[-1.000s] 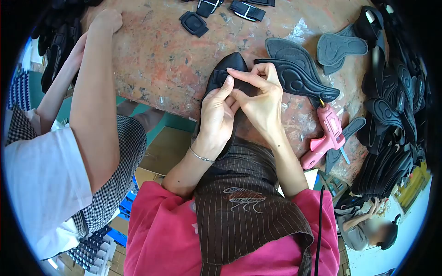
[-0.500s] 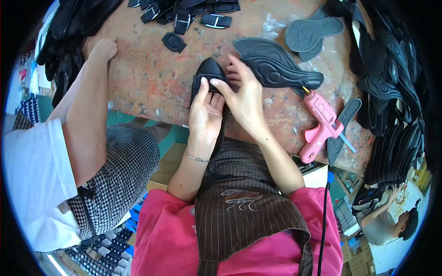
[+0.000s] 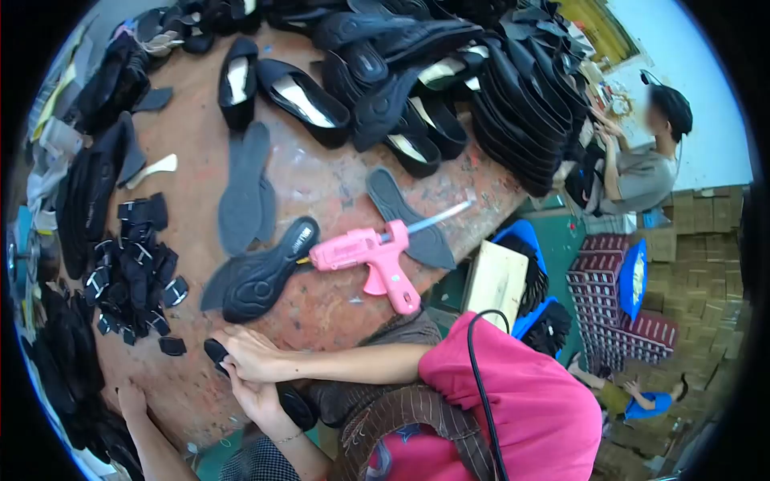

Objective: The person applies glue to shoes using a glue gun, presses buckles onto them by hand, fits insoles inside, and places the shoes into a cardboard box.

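A black shoe [image 3: 297,406] is in my two hands at the table's near edge, its toe showing beyond my fingers. My left hand [image 3: 258,401], with a bracelet on the wrist, is wrapped round the shoe from below. Over its front part lies my right hand [image 3: 250,353], fingers bent and pressed on it, hiding the shoe's middle. Just above my hands rests a black padded insole [image 3: 269,276]. A pink glue gun [image 3: 365,255] lies to the right, its nozzle by the insole.
Black shoes [image 3: 303,100] and stacked insoles [image 3: 525,112] fill the far side. Buckled straps [image 3: 136,268] lie at left. A co-worker's hand [image 3: 131,398] rests at lower left. Grey insoles [image 3: 245,192] lie mid-table. Another person [image 3: 646,164] is at upper right.
The view has swung right, bringing the shoes and stacks into sight. My right hand, fingers spread half a second ago, has closed over the front of the shoe. My left hand still holds it.
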Demonstrator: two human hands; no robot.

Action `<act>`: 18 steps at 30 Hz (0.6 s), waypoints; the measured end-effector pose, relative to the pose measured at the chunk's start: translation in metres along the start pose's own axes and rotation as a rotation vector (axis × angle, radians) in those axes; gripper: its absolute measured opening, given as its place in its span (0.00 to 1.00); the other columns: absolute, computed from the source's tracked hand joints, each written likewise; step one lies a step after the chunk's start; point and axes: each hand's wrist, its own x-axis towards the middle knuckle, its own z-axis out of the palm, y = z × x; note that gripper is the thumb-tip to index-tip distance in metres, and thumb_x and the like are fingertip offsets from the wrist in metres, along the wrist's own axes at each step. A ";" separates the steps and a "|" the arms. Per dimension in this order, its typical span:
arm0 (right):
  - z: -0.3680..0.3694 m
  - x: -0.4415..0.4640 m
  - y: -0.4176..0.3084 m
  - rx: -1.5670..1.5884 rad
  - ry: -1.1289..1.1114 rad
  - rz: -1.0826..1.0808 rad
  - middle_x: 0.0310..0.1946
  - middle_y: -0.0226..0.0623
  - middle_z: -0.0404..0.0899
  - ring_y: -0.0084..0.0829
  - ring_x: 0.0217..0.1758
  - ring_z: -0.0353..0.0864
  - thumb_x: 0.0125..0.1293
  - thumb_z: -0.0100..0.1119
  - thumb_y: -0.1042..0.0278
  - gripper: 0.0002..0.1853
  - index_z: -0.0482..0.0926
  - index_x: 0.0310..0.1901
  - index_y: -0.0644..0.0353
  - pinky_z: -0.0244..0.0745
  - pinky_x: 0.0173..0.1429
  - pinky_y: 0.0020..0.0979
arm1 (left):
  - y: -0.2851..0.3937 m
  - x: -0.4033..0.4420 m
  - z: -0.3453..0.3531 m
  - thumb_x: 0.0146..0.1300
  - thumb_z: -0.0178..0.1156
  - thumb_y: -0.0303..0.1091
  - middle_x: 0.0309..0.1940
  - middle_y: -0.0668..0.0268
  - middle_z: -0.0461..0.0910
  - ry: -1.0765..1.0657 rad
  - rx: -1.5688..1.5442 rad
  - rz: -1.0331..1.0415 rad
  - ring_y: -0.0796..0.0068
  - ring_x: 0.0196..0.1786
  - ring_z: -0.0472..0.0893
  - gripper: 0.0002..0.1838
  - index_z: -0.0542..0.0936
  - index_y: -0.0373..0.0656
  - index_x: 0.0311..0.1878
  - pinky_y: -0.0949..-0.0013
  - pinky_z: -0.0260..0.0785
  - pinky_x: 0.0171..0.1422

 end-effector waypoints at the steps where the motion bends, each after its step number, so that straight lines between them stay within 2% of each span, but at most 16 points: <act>1: -0.001 0.001 -0.001 0.001 -0.036 0.002 0.45 0.55 0.73 0.54 0.50 0.73 0.49 0.61 0.75 0.24 0.69 0.51 0.68 0.71 0.52 0.47 | -0.002 -0.001 0.004 0.69 0.51 0.42 0.48 0.65 0.79 0.041 0.049 0.011 0.71 0.55 0.76 0.12 0.76 0.45 0.46 0.60 0.65 0.64; 2: -0.002 0.003 -0.001 -0.011 -0.049 0.009 0.47 0.55 0.73 0.53 0.53 0.73 0.49 0.61 0.75 0.25 0.69 0.52 0.67 0.70 0.55 0.45 | 0.000 -0.003 0.005 0.69 0.51 0.42 0.47 0.64 0.79 0.092 0.092 0.046 0.71 0.55 0.76 0.12 0.76 0.45 0.46 0.60 0.65 0.64; 3: -0.002 0.001 -0.002 -0.015 -0.073 0.010 0.50 0.55 0.74 0.52 0.56 0.72 0.49 0.61 0.75 0.26 0.70 0.54 0.66 0.70 0.57 0.43 | 0.004 -0.002 -0.008 0.70 0.49 0.39 0.57 0.58 0.72 0.124 0.024 0.018 0.64 0.61 0.71 0.17 0.69 0.42 0.57 0.55 0.61 0.68; 6: -0.007 0.003 -0.005 -0.006 -0.063 -0.059 0.47 0.53 0.76 0.50 0.53 0.75 0.49 0.60 0.76 0.24 0.72 0.52 0.65 0.71 0.56 0.41 | -0.001 -0.004 -0.008 0.69 0.51 0.40 0.48 0.63 0.79 0.011 -0.023 0.064 0.69 0.55 0.76 0.13 0.75 0.44 0.49 0.59 0.66 0.64; 7: -0.003 0.004 -0.001 -0.012 -0.034 -0.078 0.46 0.53 0.77 0.50 0.52 0.76 0.49 0.59 0.77 0.23 0.73 0.51 0.65 0.71 0.56 0.41 | -0.002 -0.003 -0.006 0.68 0.52 0.42 0.45 0.65 0.80 0.093 -0.041 0.063 0.71 0.53 0.77 0.12 0.77 0.45 0.44 0.61 0.66 0.63; 9: -0.008 0.006 -0.006 0.044 -0.025 -0.109 0.45 0.53 0.78 0.51 0.52 0.76 0.49 0.59 0.78 0.21 0.74 0.49 0.65 0.71 0.55 0.41 | -0.002 -0.006 0.004 0.68 0.53 0.43 0.43 0.66 0.80 0.092 -0.013 0.034 0.72 0.52 0.77 0.11 0.78 0.47 0.42 0.63 0.67 0.61; 12: -0.009 0.007 -0.010 0.063 -0.031 -0.115 0.44 0.52 0.78 0.50 0.50 0.76 0.49 0.58 0.79 0.20 0.75 0.47 0.65 0.70 0.54 0.42 | -0.004 -0.008 0.012 0.68 0.53 0.44 0.42 0.69 0.80 0.128 -0.055 0.044 0.75 0.50 0.77 0.12 0.78 0.47 0.41 0.64 0.68 0.59; 18: -0.011 0.006 -0.014 0.080 -0.040 -0.120 0.43 0.49 0.78 0.49 0.50 0.75 0.49 0.58 0.80 0.19 0.75 0.46 0.65 0.69 0.54 0.40 | -0.004 -0.005 0.006 0.68 0.53 0.44 0.42 0.69 0.80 0.143 -0.043 0.075 0.75 0.50 0.77 0.12 0.77 0.47 0.43 0.64 0.68 0.59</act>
